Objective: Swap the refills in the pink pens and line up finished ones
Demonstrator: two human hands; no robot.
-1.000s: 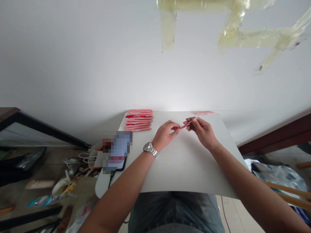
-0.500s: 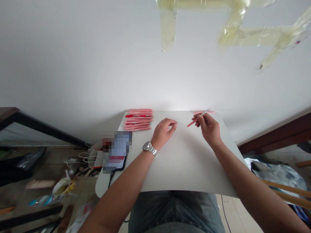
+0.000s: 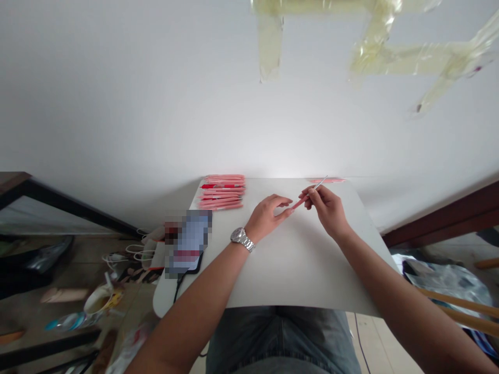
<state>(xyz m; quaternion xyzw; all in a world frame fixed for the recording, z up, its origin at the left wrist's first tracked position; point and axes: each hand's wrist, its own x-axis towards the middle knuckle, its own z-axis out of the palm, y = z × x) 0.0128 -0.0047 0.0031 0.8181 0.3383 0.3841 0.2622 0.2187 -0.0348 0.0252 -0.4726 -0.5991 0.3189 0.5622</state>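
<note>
Over the worktop [image 3: 300, 275], the right grip [image 3: 329, 210] clamps a pink pen [image 3: 300, 202], best held steady; the left grip [image 3: 266, 217] gapes beside it.

On our table [image 3: 296, 275], the row of pens [image 3: 222, 193] lies far left, behind the phone [image 3: 193, 234]; a lone pen [image 3: 333, 181] lies far right, behind our right hand [image 3: 329, 210].

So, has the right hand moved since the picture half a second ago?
Yes: the right hand has shifted leftward, toward the group of pink and red pens, which stays put.
</note>
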